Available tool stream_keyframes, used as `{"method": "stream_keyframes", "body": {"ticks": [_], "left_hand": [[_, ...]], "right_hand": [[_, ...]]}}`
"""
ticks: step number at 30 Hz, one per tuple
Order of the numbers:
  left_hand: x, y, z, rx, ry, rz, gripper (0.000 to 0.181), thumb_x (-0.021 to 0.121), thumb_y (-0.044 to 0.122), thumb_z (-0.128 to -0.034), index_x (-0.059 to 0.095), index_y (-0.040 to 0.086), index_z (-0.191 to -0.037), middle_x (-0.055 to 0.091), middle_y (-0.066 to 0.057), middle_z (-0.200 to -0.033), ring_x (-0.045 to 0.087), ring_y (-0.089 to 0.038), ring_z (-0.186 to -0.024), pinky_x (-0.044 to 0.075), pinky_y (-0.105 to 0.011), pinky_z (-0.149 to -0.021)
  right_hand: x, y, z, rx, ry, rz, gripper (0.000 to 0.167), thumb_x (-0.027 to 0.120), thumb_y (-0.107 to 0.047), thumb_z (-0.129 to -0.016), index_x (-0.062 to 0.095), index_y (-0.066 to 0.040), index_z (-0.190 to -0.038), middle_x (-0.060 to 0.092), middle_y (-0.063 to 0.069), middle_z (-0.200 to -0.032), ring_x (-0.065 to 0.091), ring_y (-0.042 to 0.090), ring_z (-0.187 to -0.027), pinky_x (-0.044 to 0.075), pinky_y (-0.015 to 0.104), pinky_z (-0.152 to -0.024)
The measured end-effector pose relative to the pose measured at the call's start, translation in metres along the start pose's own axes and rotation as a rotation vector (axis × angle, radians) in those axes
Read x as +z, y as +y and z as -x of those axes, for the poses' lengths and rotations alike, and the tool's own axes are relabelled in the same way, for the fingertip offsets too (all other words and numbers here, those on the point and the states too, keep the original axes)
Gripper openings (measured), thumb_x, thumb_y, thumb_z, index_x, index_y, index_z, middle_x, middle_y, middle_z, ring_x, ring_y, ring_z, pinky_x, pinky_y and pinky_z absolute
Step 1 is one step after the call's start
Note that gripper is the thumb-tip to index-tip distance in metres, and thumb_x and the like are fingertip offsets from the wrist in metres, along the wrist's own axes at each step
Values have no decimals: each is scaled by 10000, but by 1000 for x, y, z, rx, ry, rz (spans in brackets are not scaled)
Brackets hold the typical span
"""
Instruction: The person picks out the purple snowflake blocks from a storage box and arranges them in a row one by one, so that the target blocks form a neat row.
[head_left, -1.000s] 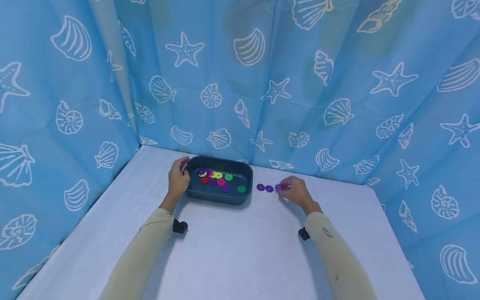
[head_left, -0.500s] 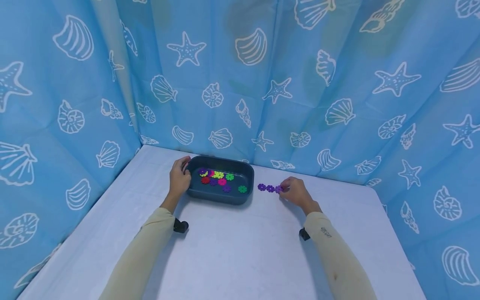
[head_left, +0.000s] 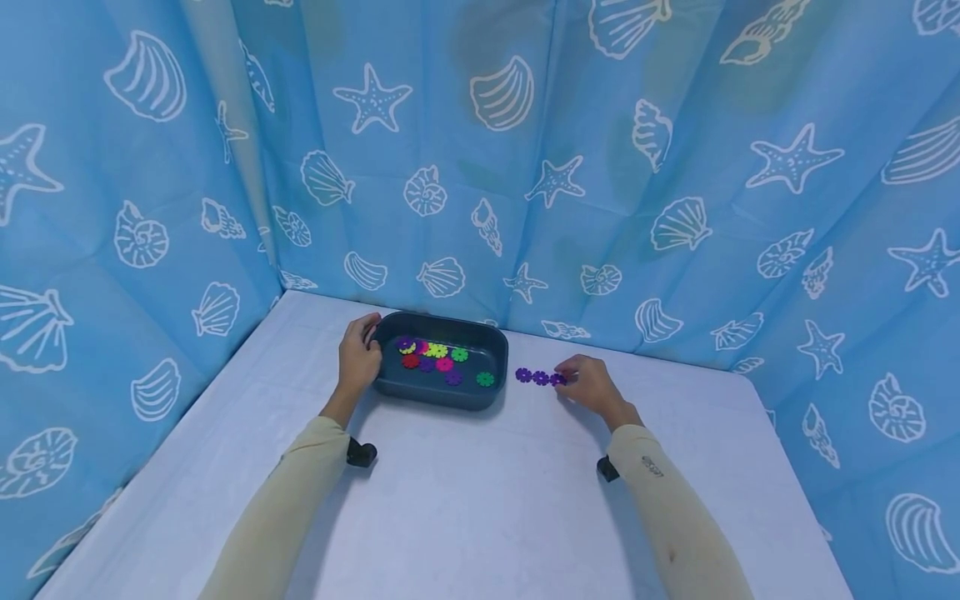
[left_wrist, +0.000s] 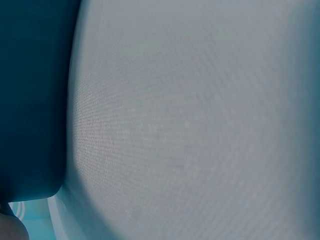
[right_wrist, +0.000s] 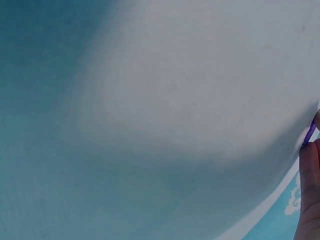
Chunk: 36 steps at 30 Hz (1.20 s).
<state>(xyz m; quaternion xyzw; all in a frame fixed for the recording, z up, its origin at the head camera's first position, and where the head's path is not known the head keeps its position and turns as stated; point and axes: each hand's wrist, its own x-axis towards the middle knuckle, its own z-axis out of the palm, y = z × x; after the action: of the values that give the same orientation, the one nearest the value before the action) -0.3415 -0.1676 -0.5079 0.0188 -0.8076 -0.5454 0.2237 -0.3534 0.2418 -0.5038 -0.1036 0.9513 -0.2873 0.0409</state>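
Right hand: thumb and finger pinching a purple snowflake disc, the right-hand one of three in a row on the table. Wrist view on that side catches only a sliver of purple between the fingertips. Middle purple disc sits edge to edge with the pinched one, end purple disc next to it on the left. Can't tell from here if they're interlocked or just touching. Row is just right of the tray, not against it.

Left hand: gripping the left end of the dark tray, fingers up at the rim. Left wrist view is mostly tray wall and cloth.

Tray contents, all loose snowflake discs: cluster toward the left and middle with a red disc, a yellow disc, pink and purple ones, some overlapping. One green disc near the back, another green disc alone at the right end.

Further out: beige sleeves on both arms, small black wrist camera under each, white tablecloth, blue seashell-and-starfish curtain behind and to both sides.
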Motion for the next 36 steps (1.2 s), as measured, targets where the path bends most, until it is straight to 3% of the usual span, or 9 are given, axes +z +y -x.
{"method": "stream_keyframes", "body": {"ticks": [9,18,23,28,31,36], "left_hand": [[0,0,0,-7,3,-1,475,407,-154,-892,487,-44,-1347,487,-187,-1328,466,-245,-1312,372,-269,-1120],[-1,-1,0,5,3,18,480,396,-165,-883,491,-57,-1341,486,-196,-1321,468,-253,-1306,376,-242,-1112],[-1,-3,0,7,-5,10,479,397,-159,-887,483,-56,-1346,481,-197,-1329,464,-255,-1311,375,-257,-1116],[-2,-2,1,1,-4,19,481,401,-162,-883,488,-54,-1344,484,-198,-1325,466,-261,-1308,379,-265,-1116],[-2,-1,1,6,-5,33,486,396,-167,-881,487,-55,-1346,483,-199,-1325,465,-268,-1308,378,-256,-1114],[-2,0,-1,4,-11,26,485,396,-167,-883,487,-54,-1346,484,-194,-1327,467,-263,-1306,378,-247,-1112]], "right_hand": [[-2,-9,-5,-21,46,-22,335,738,-146,-850,676,-50,-1164,637,109,-1130,615,294,-1067,576,419,-893],[0,-82,-22,-212,126,-110,318,727,-180,-873,683,-66,-1166,628,91,-1166,632,268,-1071,575,394,-899],[23,-118,-35,-342,72,-160,329,731,-109,-857,679,14,-1159,636,124,-1128,642,277,-1041,562,399,-925],[51,-141,-44,-408,-28,-153,359,739,-92,-847,669,20,-1181,632,157,-1130,629,268,-1034,567,364,-917],[64,-149,-46,-418,-69,-107,371,750,-99,-841,669,10,-1186,643,148,-1128,633,249,-1019,575,349,-899],[74,-156,-48,-349,-137,-1,384,774,-141,-831,683,-48,-1192,663,79,-1092,632,188,-988,574,323,-896]]}}
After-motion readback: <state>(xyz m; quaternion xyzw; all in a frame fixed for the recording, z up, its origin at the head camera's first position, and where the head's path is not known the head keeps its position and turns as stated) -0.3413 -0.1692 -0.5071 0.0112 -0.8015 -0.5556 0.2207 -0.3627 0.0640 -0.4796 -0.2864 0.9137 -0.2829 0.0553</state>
